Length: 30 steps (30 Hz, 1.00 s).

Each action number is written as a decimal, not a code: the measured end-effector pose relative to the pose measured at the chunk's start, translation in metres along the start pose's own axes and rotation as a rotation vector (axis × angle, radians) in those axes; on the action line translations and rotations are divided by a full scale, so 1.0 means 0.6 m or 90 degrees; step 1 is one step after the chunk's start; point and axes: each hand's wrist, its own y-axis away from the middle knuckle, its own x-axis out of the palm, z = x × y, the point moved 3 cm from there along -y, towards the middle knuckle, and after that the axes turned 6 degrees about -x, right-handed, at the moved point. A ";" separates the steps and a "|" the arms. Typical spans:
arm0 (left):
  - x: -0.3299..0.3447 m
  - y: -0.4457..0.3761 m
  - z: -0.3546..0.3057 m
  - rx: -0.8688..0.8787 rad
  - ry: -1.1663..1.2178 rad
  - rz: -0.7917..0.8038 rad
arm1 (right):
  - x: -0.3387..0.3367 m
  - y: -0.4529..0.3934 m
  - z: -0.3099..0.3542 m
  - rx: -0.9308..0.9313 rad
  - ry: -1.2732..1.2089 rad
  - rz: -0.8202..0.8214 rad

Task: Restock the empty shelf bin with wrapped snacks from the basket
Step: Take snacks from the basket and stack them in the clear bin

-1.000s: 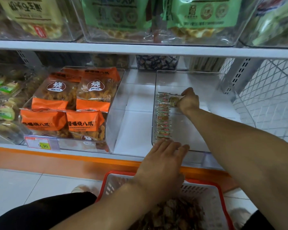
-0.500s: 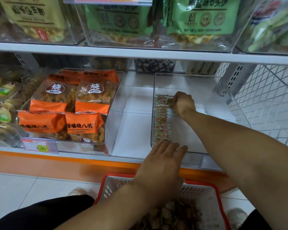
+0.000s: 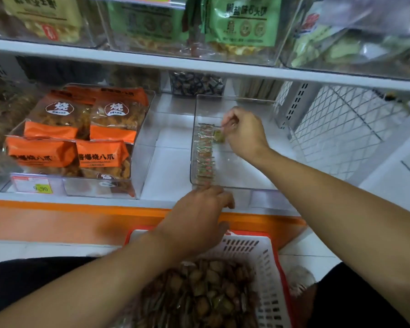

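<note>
The right hand [image 3: 245, 131] pinches a light, crinkly wrapped snack [image 3: 218, 136] at the clear bin's [image 3: 234, 176] twelve o'clock end, best held by its edge; the left hand [image 3: 197, 216] rests open-fingered near the basket [image 3: 268, 263].

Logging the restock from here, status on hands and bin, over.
Right hand in the clear bin, pinching a wrapped snack beside the row of snacks. Left hand open at the bin's front edge, above the basket. Nothing blocking.
</note>
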 end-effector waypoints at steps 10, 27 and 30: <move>0.228 0.145 0.134 -0.262 -0.085 0.576 | 0.147 0.394 0.003 -0.283 0.079 0.342; 0.559 0.309 0.149 -0.415 0.222 0.648 | 0.262 0.755 -0.254 0.031 0.235 0.945; 0.573 0.310 0.145 -0.423 0.223 0.636 | 0.277 0.752 -0.261 0.078 0.226 0.984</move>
